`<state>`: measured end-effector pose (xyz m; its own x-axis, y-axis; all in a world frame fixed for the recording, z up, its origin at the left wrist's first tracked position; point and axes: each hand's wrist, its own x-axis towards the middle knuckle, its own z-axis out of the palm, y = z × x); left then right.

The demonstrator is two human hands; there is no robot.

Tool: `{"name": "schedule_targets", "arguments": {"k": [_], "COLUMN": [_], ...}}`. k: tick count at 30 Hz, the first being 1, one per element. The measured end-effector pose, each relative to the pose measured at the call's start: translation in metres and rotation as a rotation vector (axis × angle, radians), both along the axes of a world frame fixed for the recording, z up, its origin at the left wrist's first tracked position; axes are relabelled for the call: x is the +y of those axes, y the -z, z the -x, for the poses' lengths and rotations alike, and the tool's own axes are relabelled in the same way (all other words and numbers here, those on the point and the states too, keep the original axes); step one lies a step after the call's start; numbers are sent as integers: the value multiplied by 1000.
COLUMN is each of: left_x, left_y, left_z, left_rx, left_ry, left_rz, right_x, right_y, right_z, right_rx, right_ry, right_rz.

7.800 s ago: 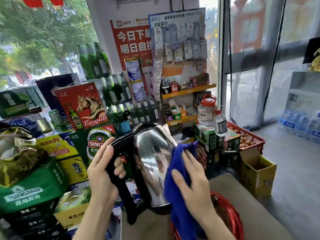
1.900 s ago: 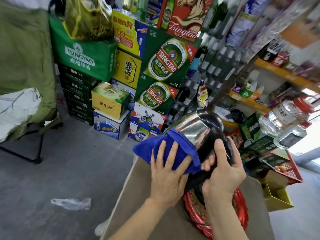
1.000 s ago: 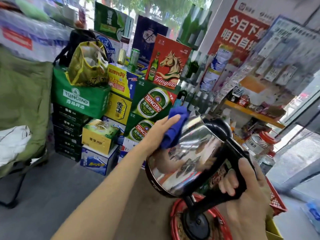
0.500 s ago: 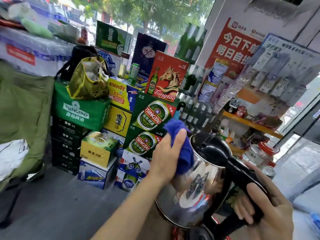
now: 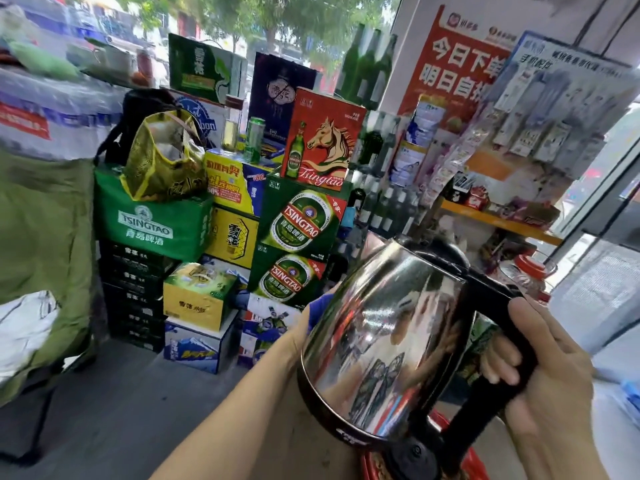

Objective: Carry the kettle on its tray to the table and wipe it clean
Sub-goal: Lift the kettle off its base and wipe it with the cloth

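A shiny steel kettle [image 5: 381, 337] with a black lid and black handle is held up in the air, tilted, above the red tray [image 5: 474, 462]. My right hand [image 5: 550, 375] grips the black handle on the right. My left hand [image 5: 298, 334] is mostly hidden behind the kettle's left side, pressing a blue cloth [image 5: 320, 308] against it; only a corner of the cloth shows. The kettle's black base sits on the tray below. The brown table [image 5: 304, 445] shows under my left forearm.
Stacked beer cartons [image 5: 298, 237] and a green carton with a yellow bag [image 5: 162, 157] stand on the floor to the left. A green folding chair [image 5: 38, 258] is at far left. Shelves with small goods [image 5: 498, 216] and a red-capped jar [image 5: 526, 275] are behind the kettle.
My left hand with the blue cloth has slid from the kettle's top rim down behind its left side. The kettle has tipped more upright and nearer the camera.
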<state>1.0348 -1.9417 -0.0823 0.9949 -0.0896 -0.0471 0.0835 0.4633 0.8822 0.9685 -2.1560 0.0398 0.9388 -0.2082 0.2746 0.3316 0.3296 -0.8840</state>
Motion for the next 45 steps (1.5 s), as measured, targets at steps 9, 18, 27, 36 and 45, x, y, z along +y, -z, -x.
{"name": "schedule_targets", "arguments": {"k": [9,18,27,36,45], "left_x": [-3,-57,15,-62,14], "left_y": [15,-21,-40,3,-81], "left_z": [28,43,-28,28,-69], "left_rx": [-83,-599,-99,-582,-143], "left_ry": [-360,-873,-466,-1086,-477], "left_rz": [51,-1123,-297,-1147,-195], "right_x": [27,72,68,79,88], "right_y": [7,13,0,1,6], "right_z": [-16,-18,-15,-21,-12], "right_rx": [18,12,3,-57,-72], "right_ry": [128,127,131,154,225], "right_rz": [45,90,-38,26,136]}}
